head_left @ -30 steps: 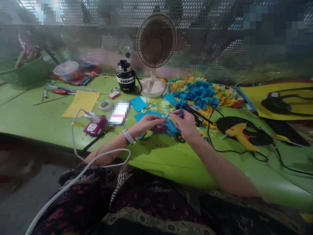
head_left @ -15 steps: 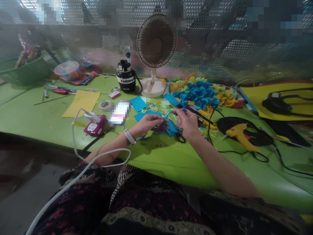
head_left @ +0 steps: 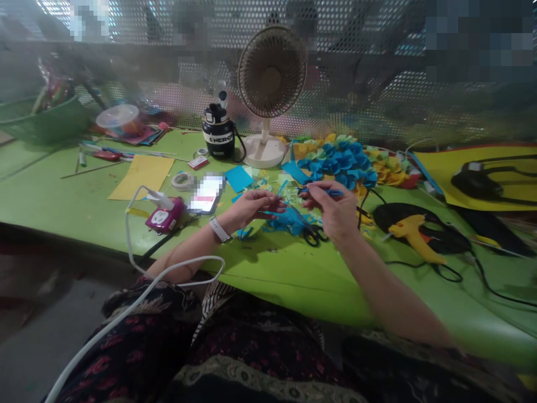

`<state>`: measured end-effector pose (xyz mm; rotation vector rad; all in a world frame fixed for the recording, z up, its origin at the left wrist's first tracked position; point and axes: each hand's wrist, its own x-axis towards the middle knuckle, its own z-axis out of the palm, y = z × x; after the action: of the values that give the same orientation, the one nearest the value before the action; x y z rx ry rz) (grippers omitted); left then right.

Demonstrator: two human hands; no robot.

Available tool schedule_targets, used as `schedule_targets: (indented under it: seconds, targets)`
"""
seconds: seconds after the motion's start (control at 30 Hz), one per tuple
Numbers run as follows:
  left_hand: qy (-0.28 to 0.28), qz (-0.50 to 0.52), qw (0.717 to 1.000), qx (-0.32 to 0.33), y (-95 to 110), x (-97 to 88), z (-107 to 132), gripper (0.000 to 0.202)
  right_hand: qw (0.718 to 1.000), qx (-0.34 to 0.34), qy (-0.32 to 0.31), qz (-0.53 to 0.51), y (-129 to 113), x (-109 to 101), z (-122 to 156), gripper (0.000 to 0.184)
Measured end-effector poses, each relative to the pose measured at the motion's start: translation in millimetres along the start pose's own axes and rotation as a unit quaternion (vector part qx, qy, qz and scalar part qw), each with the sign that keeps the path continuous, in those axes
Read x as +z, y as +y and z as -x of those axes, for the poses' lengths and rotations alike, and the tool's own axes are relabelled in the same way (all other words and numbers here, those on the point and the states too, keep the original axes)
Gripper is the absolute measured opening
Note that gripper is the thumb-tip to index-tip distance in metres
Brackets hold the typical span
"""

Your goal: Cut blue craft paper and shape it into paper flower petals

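Note:
My left hand hovers over the green table, fingers pinched on a thin blue paper strip. My right hand is lifted beside it, its fingers pinched on another blue paper strip. Below and between the hands lie blue paper scraps and black-handled scissors. A white watch sits on my left wrist.
Folded blue, yellow and green paper flowers are heaped behind the hands. A yellow glue gun with black cords lies at right. A fan, a black bottle, a phone, tape, a pink socket and yellow paper stand at left.
Both hands have risen off the table and drawn slightly apart. The right hand turned, and the blue strip it holds now lies level. The view shifted a little.

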<state>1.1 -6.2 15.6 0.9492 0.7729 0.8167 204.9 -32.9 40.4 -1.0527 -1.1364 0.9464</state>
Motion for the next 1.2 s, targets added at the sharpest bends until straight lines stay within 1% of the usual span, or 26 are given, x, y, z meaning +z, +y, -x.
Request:
schedule_targets:
  seconds: [0.07,0.17,0.3,0.47,0.6,0.73,0.87,1.03,1.2]
  targets:
    - [-0.010,-0.003,1.000,0.019,2,-1.7,1,0.017,1.000,0.012,-0.017,0.011,3,3,3,0.026]
    - [-0.015,-0.016,0.999,0.045,4,-3.8,1,0.019,0.999,0.013,-0.022,0.021,10,5,4,0.023]
    - [-0.004,-0.012,0.998,0.056,6,-4.7,1,0.019,0.998,0.003,-0.034,0.047,16,4,4,0.023]
    - [0.003,-0.003,0.998,0.067,7,-8.4,0,0.016,0.994,-0.022,-0.067,0.084,14,2,4,0.021]
    - [-0.003,-0.010,0.998,0.063,8,-9.9,0,0.021,0.992,-0.014,-0.085,0.094,12,0,1,0.026]
    - [-0.006,-0.036,0.997,0.066,11,-5.8,4,0.029,0.993,0.003,-0.082,0.086,10,-1,-1,0.034]
    - [0.011,-0.067,0.995,0.075,12,-2.4,6,0.033,0.992,0.013,-0.090,0.083,9,-1,-2,0.039]
    - [0.036,-0.089,0.991,0.095,10,-1.3,5,0.032,0.992,0.012,-0.099,0.082,9,0,-1,0.040]
    - [0.041,-0.092,0.988,0.114,9,-0.2,6,0.033,0.990,0.012,-0.112,0.084,8,-1,-1,0.042]
